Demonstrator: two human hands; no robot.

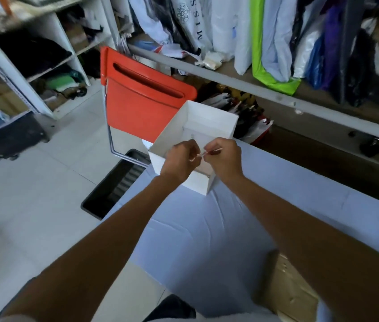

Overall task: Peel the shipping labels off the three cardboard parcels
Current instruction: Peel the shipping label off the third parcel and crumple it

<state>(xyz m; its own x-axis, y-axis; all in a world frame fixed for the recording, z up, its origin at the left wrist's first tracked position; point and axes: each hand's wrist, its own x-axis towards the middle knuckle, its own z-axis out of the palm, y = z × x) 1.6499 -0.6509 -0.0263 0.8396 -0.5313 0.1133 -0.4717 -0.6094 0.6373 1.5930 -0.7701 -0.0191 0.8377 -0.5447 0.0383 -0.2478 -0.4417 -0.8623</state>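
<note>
An open white box stands at the far corner of a table covered in pale blue cloth. Both my hands hover over the box's near side. My left hand and my right hand pinch a small thin strip, seemingly a peeled label, between their fingertips. A brown cardboard parcel lies at the near right of the table, partly hidden by my right forearm. What lies inside the box beneath my hands is mostly hidden.
An orange chair back stands just beyond the box. A black floor grate lies left of the table. White shelves fill the left, and a rack of hanging garment bags lines the back right.
</note>
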